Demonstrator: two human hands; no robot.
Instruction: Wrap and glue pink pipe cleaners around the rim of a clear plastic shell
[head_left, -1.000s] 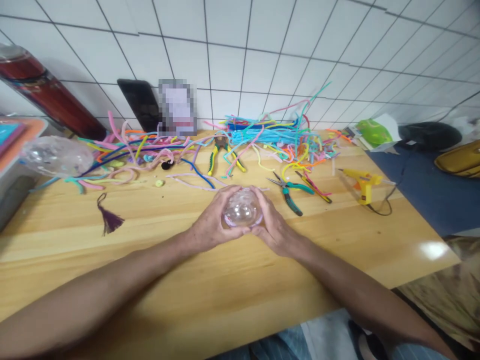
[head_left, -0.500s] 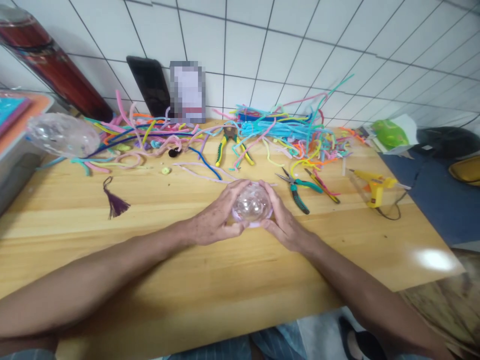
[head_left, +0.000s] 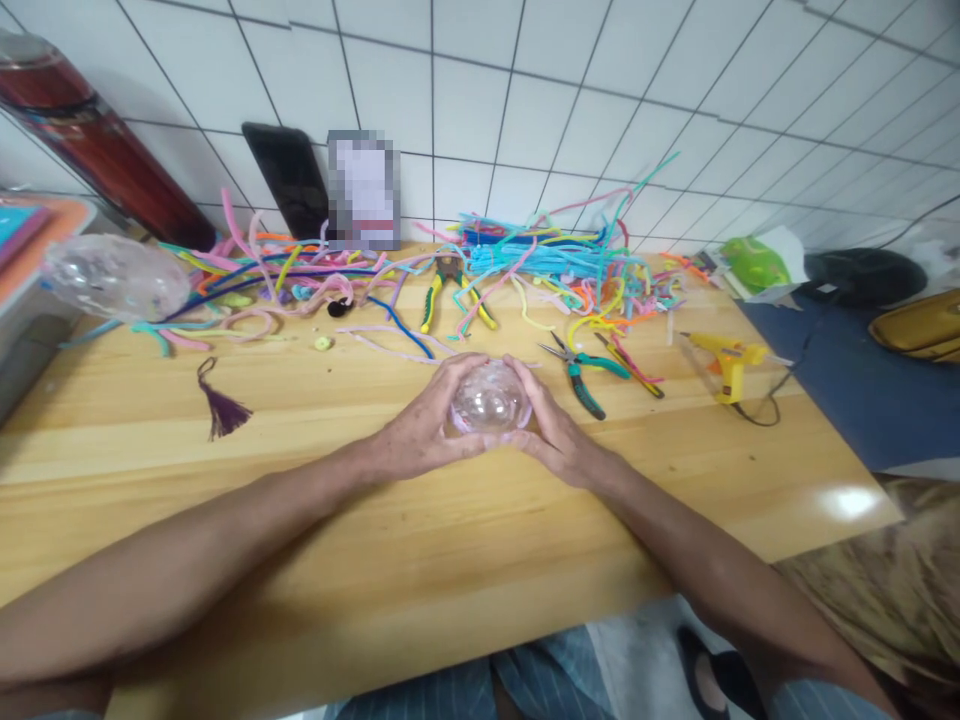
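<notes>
Between my two hands is a clear, shiny round plastic piece that looks like a bottle bottom, with a pale purple band around its lower edge. My left hand curves round its left side, and my right hand wraps its right side. Both thumbs press at the near rim, with their tips close together. Beyond the hands lies a pale pink pipe cleaner. Long-nose pliers with green handles lie just right of my right hand. A dark purple tassel rests on the table to the left.
Many coloured pipe cleaners lie along the tiled wall, with yellow-green pliers among them. A yellow glue gun is at the right. A clear plastic bottle, a red flask and a dark phone are at the back left.
The view has shifted slightly, so everything sits a little further left. Both thumbs have come closer together at the near rim of the plastic piece.
</notes>
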